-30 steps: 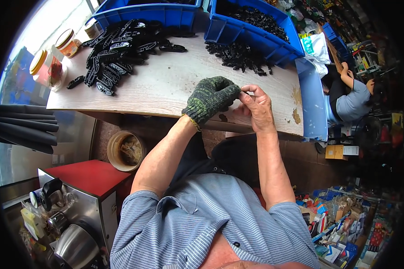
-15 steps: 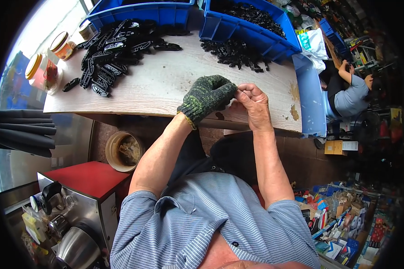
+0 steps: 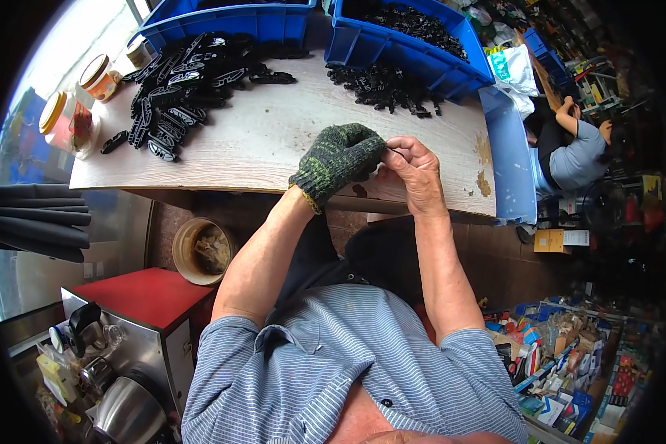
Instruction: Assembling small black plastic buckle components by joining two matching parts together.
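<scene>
My left hand [image 3: 340, 160], in a dark green knitted glove, is closed above the front of the table [image 3: 266, 133]. Its fingers curl around something that stays hidden from view. Bare and pinched, my right hand [image 3: 416, 172] meets the left fingertips. A sliver of something dark shows at its thumb and forefinger, too small to name. Beyond my hands, to the left, lies a heap of black oval plastic pieces [image 3: 172, 111] with pale outlines. Small black parts [image 3: 381, 87] are piled to the right, in front of a bin.
Two blue bins [image 3: 414, 55] [image 3: 229, 28] stand at the back. Lidded jars [image 3: 68, 122] line the left edge. A light blue tub [image 3: 514, 166] adjoins the table's right end. Below are a bucket [image 3: 204, 250] and a red-topped cabinet [image 3: 144, 296]. Another person [image 3: 579, 152] sits at right.
Both hands have shifted very slightly left within the picture, along with the whole scene. The fingertips stay together, and the heaps look unchanged.
</scene>
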Motion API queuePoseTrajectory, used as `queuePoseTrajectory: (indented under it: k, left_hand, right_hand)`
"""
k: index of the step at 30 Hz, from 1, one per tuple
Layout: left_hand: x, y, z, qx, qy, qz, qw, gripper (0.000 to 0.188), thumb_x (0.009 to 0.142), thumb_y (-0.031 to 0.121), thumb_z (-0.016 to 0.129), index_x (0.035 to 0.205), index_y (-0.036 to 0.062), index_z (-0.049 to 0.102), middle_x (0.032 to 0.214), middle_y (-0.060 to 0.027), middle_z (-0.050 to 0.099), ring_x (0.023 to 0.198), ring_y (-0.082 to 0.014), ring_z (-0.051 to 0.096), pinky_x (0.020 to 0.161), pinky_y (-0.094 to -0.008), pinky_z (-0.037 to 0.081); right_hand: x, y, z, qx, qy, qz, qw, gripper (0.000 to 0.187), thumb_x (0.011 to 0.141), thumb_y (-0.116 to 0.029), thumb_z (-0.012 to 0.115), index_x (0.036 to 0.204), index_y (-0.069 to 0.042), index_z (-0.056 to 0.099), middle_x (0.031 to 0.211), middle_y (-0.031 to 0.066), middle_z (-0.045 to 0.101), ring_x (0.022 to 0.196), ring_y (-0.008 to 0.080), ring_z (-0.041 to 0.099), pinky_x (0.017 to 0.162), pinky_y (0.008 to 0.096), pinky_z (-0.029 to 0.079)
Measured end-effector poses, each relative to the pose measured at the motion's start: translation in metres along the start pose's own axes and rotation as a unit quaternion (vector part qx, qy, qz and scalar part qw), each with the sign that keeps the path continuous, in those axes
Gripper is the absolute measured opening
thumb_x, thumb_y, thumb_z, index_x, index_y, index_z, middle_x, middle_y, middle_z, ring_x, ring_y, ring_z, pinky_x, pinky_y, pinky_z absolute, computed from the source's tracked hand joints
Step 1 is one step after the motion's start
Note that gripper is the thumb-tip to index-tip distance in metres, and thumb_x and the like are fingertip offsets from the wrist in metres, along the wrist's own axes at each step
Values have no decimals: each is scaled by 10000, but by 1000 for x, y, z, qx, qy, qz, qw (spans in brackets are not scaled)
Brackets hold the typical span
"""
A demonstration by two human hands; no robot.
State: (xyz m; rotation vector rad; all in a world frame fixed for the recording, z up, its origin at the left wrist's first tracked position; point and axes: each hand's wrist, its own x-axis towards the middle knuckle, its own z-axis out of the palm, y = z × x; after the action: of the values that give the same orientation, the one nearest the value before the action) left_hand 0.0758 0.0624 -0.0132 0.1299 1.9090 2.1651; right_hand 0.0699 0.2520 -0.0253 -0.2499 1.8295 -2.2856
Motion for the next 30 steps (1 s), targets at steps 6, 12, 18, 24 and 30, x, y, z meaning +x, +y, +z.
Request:
queuePoseTrajectory:
  k: [6, 12, 18, 24, 30]
  left_hand:
    - [1, -3, -1, -3, 3, 5, 1000, 265, 940, 262, 636, 1013, 12, 689, 804, -75, 687, 703, -132, 643, 620, -279, 528]
    - [0, 0, 0, -23, 15, -13, 1000, 244, 920, 216, 673, 1033, 0, 687, 835, -65, 695, 715, -128, 649, 636, -276, 535]
    - [-3, -9, 0, -68, 47, 19, 996, 240, 910, 188, 706, 1054, -3, 682, 868, -70, 702, 728, -135, 657, 657, -276, 541]
    - [-5, -15, 5, -116, 94, 44, 988, 232, 909, 156, 708, 1053, -24, 678, 870, -89, 719, 703, -122, 651, 642, -277, 535]
    - [-6, -15, 7, -137, 68, 21, 988, 259, 907, 148, 712, 1108, -10, 664, 895, -86, 709, 734, -148, 657, 657, -281, 543]
  right_hand:
    - [-1, 1, 2, -8, 13, -18, 1000, 158, 888, -141, 768, 1017, -73, 707, 792, 1, 695, 644, 69, 619, 612, 212, 516]
    - [-1, 1, 2, -23, 28, -18, 999, 194, 890, -209, 773, 1009, -75, 698, 738, -15, 660, 623, 76, 621, 577, 214, 500]
    - [1, -8, 6, -59, 43, 15, 997, 325, 874, -341, 782, 961, -52, 661, 680, -2, 614, 526, 92, 579, 523, 222, 475]
    - [6, -16, 4, -121, 18, 71, 990, 385, 866, -405, 770, 741, -78, 609, 542, -16, 489, 459, 98, 514, 483, 239, 453]
    - [3, -6, 9, -110, 40, -3, 993, 459, 860, -353, 760, 611, -120, 454, 523, -26, 440, 426, 84, 466, 419, 268, 438]
